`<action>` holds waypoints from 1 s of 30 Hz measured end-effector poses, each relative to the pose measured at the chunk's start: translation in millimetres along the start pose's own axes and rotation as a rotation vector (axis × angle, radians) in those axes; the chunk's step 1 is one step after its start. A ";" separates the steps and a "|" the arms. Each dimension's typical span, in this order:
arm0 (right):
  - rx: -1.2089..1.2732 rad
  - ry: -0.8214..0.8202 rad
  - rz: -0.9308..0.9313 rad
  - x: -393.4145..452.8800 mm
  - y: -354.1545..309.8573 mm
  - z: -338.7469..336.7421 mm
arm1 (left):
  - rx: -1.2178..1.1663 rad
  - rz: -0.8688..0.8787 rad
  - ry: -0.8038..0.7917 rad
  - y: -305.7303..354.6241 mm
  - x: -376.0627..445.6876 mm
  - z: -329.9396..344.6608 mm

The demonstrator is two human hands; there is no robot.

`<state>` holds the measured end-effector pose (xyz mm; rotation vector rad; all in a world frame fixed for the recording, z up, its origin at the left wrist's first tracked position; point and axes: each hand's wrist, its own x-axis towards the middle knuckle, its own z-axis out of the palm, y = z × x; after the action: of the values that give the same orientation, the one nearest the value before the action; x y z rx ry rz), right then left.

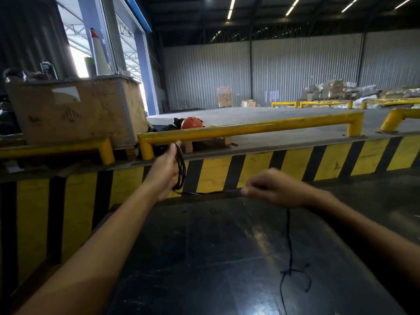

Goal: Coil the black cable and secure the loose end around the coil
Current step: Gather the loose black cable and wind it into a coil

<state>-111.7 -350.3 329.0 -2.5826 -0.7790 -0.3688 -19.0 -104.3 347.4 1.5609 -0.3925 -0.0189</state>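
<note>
My left hand is raised and grips a coil of thin black cable, several loops hanging upright between thumb and fingers. From the bottom of the coil a straight run of cable stretches rightward to my right hand, which pinches it between fingertips. Past my right hand the loose cable drops onto the dark work surface and ends in a tangle near the lower right. My right hand looks slightly blurred.
A yellow and black striped dock edge runs across in front of me, topped by yellow guard rails. A large cardboard box stands at the left, an orange helmet behind the rail. Open warehouse floor lies beyond.
</note>
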 end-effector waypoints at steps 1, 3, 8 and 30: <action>0.000 0.079 0.004 0.1 1.7 -15.9 | 0.149 -0.032 -0.055 -9.8 -1.5 -1.1; -0.010 0.244 0.031 2.2 8.0 -41.2 | 0.400 -0.154 -0.228 -24.7 -7.4 -0.3; -0.121 0.500 0.113 22.5 30.9 -37.3 | 0.597 -0.350 -0.733 -21.0 -29.5 15.6; -0.041 0.067 0.008 24.8 -28.5 11.5 | 0.524 -0.013 -0.401 -17.3 -7.0 -6.6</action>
<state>-106.4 -311.9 336.8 -2.5961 -0.7444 -0.4715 -19.9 -96.6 329.2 2.0824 -0.7466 -0.2602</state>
